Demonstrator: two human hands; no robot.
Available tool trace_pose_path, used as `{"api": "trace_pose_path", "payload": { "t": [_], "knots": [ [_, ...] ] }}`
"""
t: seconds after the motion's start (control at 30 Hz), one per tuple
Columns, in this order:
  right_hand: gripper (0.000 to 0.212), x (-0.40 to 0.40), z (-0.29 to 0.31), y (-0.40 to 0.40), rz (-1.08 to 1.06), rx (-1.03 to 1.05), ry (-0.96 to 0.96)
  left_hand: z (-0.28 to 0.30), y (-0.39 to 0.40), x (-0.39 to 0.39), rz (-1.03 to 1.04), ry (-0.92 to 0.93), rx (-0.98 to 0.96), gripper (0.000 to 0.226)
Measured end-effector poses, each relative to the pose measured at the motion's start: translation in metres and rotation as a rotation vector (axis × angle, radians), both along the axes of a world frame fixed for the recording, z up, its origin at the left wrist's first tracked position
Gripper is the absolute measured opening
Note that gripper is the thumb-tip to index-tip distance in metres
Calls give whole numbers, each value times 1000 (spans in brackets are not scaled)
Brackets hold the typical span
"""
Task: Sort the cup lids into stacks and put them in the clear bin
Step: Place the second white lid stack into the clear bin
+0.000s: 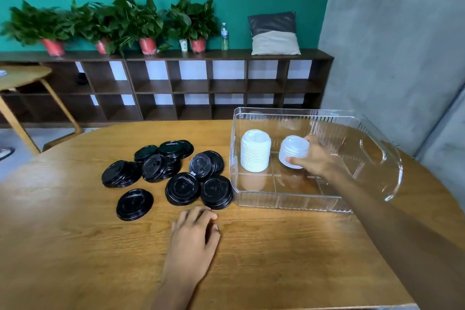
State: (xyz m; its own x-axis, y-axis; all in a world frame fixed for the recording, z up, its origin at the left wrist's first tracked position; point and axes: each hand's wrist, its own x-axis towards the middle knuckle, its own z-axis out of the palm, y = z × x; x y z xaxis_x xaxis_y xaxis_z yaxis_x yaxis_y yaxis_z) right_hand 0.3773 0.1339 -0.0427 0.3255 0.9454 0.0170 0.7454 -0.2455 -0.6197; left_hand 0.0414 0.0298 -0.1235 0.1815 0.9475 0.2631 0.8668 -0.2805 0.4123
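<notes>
I see the right hand inside the clear bin, at centre right of the frame, grasping a short white lid stack — slightly tilted, just beside a taller white stack. The left hand lies relaxed on the table, holding nothing, near the black lids. The bin's glare hides whether the held stack touches the floor.

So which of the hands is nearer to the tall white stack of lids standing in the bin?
Right. The right hand holds a shorter white stack just beside the tall white stack; the left hand rests on the table, outside the bin.
</notes>
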Motion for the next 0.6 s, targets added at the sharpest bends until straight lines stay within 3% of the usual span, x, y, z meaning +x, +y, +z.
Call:
{"api": "trace_pose_path", "payload": {
  "t": [0.3,0.47,0.53,0.6],
  "knots": [
    [81,1,-11,10,8,-68,-125,-2,0,0,-4,-1,12,23],
    [98,-1,4,-3,74,-134,-177,-1,-1,0,-1,-8,28,21],
    [91,-4,19,-18,56,26,-210,-1,-1,0,-5,-4,28,22],
    [71,-12,32,-44,16,333,-202,0,-1,0,-4,-15,31,22]
  ]
}}
